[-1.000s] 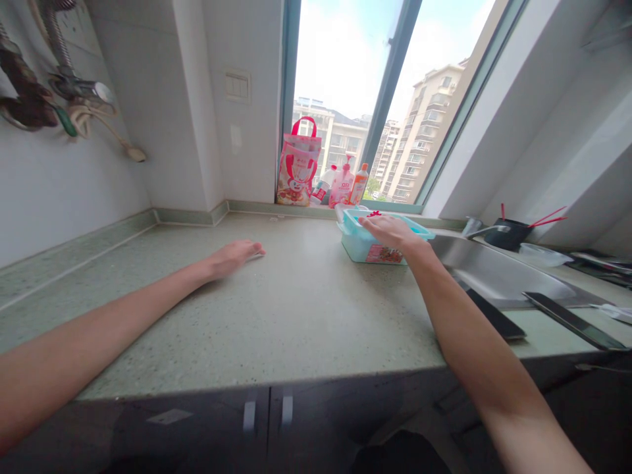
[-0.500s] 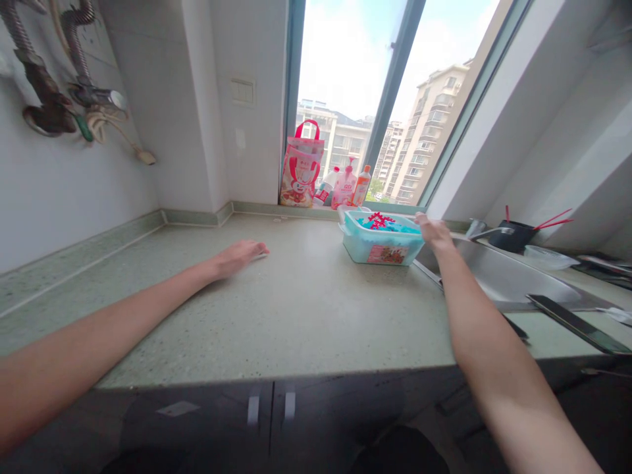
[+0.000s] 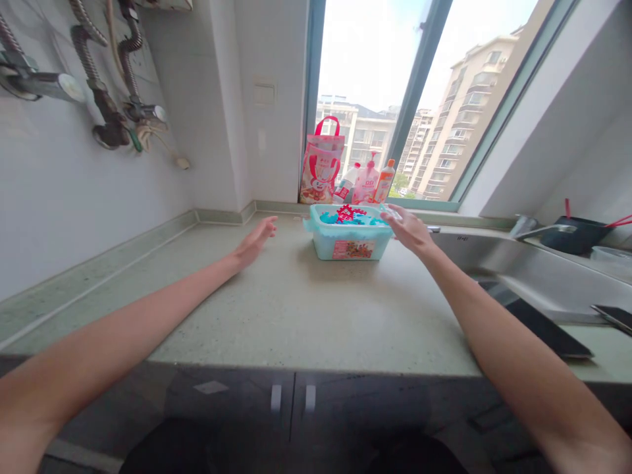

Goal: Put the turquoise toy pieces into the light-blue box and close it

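A light-blue plastic storage box (image 3: 320, 240) stands on the counter, its front bearing a picture label. Inside it lie blue pieces and a red toothed plastic piece (image 3: 345, 213), which sticks up near the top. My right hand (image 3: 409, 230) is at the box's right end, fingers over the rim and thumb lower on the side. To the left of the box, apart from it, my left hand (image 3: 254, 243) hovers low over the counter, holding nothing, with its fingers apart.
On the right is a steel sink (image 3: 518, 270) with a tap (image 3: 543, 230) and a dark flat slab (image 3: 538, 319) at its front edge. A red-handled bag (image 3: 320, 168) and several bottles stand on the windowsill. Pipes (image 3: 131, 79) run down the left wall.
The box has slid left along the counter, my right hand moving with it. My left hand has shifted slightly and its fingers have spread. The view has turned to the left.
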Demonstrator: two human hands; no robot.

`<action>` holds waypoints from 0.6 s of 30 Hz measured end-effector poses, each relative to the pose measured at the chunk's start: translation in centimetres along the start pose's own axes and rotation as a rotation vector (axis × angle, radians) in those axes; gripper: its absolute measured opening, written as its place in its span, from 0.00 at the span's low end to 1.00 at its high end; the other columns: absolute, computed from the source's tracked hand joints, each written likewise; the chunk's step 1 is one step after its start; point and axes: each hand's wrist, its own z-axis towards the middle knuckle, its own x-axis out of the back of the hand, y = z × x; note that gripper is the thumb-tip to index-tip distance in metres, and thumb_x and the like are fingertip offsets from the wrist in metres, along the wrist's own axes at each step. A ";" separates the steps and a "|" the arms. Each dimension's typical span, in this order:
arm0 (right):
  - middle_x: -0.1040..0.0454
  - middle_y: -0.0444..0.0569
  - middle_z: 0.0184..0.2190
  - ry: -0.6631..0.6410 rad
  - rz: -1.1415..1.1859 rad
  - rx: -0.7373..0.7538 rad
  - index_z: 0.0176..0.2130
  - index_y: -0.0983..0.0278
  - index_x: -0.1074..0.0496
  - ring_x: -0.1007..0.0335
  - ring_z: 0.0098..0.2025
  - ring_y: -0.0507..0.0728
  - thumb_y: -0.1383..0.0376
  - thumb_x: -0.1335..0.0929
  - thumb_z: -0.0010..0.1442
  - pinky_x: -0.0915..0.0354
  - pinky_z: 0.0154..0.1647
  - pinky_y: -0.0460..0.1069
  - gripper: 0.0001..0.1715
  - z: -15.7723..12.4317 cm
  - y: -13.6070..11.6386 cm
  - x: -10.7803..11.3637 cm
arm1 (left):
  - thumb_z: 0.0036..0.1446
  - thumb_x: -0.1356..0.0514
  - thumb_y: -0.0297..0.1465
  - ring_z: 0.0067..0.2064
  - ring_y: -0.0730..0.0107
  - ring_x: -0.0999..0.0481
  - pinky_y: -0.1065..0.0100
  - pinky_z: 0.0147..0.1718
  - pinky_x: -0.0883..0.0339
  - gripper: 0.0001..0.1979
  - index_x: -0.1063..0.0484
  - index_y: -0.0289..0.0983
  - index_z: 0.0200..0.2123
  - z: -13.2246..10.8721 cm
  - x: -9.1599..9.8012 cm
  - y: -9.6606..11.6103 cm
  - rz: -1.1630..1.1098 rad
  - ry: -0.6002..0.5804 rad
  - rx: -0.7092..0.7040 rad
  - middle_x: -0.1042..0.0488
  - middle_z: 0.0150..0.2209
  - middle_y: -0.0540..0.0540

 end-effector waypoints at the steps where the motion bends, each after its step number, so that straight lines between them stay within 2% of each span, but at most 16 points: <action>1: 0.20 0.58 0.58 0.006 0.033 0.027 0.72 0.57 0.36 0.24 0.59 0.73 0.33 0.42 0.67 0.33 0.60 0.66 0.48 -0.5 -1.2 -0.3 | 0.67 0.59 0.62 0.65 0.50 0.29 0.47 0.66 0.42 0.43 0.46 0.43 0.75 -0.1 0.0 0.2 -0.005 0.031 -0.018 0.34 0.69 0.35; 3: 0.20 0.56 0.58 -0.006 0.115 0.119 0.73 0.55 0.37 0.25 0.60 0.73 0.34 0.40 0.67 0.35 0.63 0.67 0.47 -1.6 -3.3 -1.0 | 0.68 0.58 0.61 0.70 0.51 0.35 0.48 0.68 0.45 0.42 0.50 0.45 0.76 -0.4 0.0 0.8 -0.001 0.063 -0.075 0.38 0.72 0.36; 6: 0.24 0.50 0.63 -0.097 0.247 0.291 0.75 0.49 0.43 0.23 0.57 0.71 0.34 0.38 0.67 0.34 0.63 0.65 0.47 -3.2 -5.8 -2.4 | 0.68 0.51 0.58 0.74 0.49 0.43 0.50 0.70 0.47 0.42 0.51 0.45 0.76 -0.9 0.0 1.7 0.059 0.064 -0.176 0.46 0.76 0.39; 9: 0.30 0.48 0.69 -0.163 0.361 0.409 0.77 0.47 0.49 0.23 0.58 0.70 0.34 0.36 0.65 0.33 0.63 0.66 0.50 -3.9 -6.6 -4.0 | 0.65 0.43 0.56 0.69 0.45 0.37 0.49 0.67 0.41 0.42 0.47 0.44 0.75 -1.1 0.1 2.3 0.097 0.089 -0.169 0.39 0.72 0.39; 11: 0.30 0.50 0.69 -0.124 0.463 0.422 0.78 0.50 0.53 0.27 0.62 0.69 0.36 0.40 0.69 0.34 0.65 0.65 0.49 -3.6 -5.8 -5.1 | 0.64 0.42 0.56 0.65 0.46 0.32 0.51 0.64 0.37 0.41 0.44 0.42 0.72 -1.1 0.2 2.4 0.090 0.105 -0.145 0.34 0.68 0.38; 13: 0.30 0.53 0.68 -0.040 0.495 0.372 0.78 0.54 0.54 0.31 0.66 0.67 0.39 0.45 0.72 0.37 0.67 0.65 0.45 -2.9 -4.1 -6.2 | 0.63 0.42 0.57 0.63 0.49 0.30 0.53 0.63 0.36 0.40 0.43 0.41 0.69 -0.9 0.4 2.4 0.080 0.103 -0.142 0.32 0.66 0.38; 15: 0.32 0.57 0.69 0.020 0.362 0.301 0.77 0.58 0.49 0.35 0.69 0.68 0.41 0.45 0.72 0.40 0.69 0.65 0.44 -2.0 -1.8 -7.0 | 0.63 0.45 0.58 0.63 0.51 0.30 0.54 0.64 0.36 0.39 0.42 0.42 0.68 -0.7 0.5 2.4 0.055 0.099 -0.137 0.32 0.65 0.39; 18: 0.37 0.61 0.71 0.050 0.053 0.165 0.74 0.61 0.41 0.40 0.71 0.71 0.44 0.39 0.70 0.45 0.71 0.66 0.42 -0.1 1.9 -7.8 | 0.64 0.49 0.58 0.62 0.54 0.29 0.55 0.62 0.34 0.35 0.41 0.43 0.65 -0.6 0.6 2.6 -0.006 0.086 -0.117 0.31 0.63 0.40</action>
